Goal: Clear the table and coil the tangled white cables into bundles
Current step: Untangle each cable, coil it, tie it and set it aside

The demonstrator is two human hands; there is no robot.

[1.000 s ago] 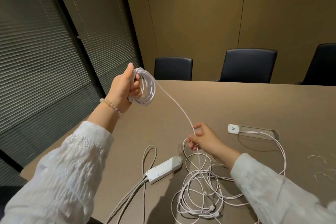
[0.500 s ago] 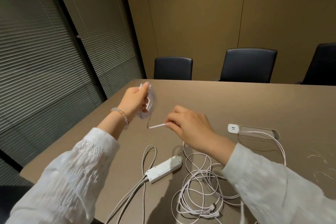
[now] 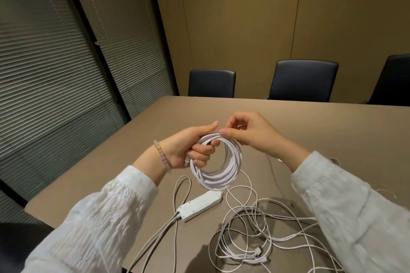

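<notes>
A round coil of white cable [image 3: 224, 173] hangs above the brown table [image 3: 332, 126]. My left hand [image 3: 190, 146] grips the coil's upper left side with fingers curled through the loops. My right hand [image 3: 250, 131] pinches the cable at the top of the coil, beside my left thumb. A thin strand drops from the coil into a tangle of white cables [image 3: 255, 237] lying on the table below, with small connectors at its near side.
A white power strip [image 3: 199, 205] with grey leads lies left of the tangle, near the table's front edge. Three dark chairs [image 3: 211, 83] stand behind the far edge. Window blinds [image 3: 55, 73] fill the left side.
My left hand has come down and toward the centre with the coil. My right hand rose from the table tangle to the coil's top, bringing the cable with it. The coil now faces me.
</notes>
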